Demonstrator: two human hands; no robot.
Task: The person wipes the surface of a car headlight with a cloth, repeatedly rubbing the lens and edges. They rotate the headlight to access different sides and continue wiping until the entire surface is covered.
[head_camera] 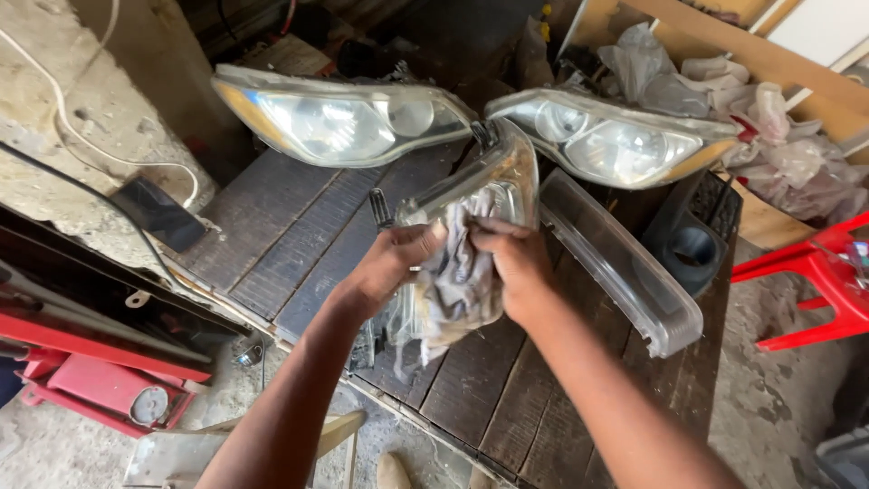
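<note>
Both hands meet mid-frame over a dark plank tabletop [299, 244]. Left hand [391, 263] has its fingers clenched round the edge of a clear headlight lens [507, 177], held upright & tilted, its top near the gap btwn two other lamps. Right hand [516, 267] has fingers grasping a grey crumpled rag [462, 290], pressed against the lens face; rag hangs down below both hands.

On the tabletop behind: a full headlight [339, 122] w/ amber corner at left, another headlight [620, 140] at right, both lying w/ lenses up. Just right of the held lens lies a long clear lens cover [625, 263], running diagonally toward the tabletop's right edge. A dark plastic housing [692, 240] sits beside it. Crumpled plastic bags [769, 136] piled at far right, red plastic chair [815, 272] on the floor, red machine [90, 362] at lower left
</note>
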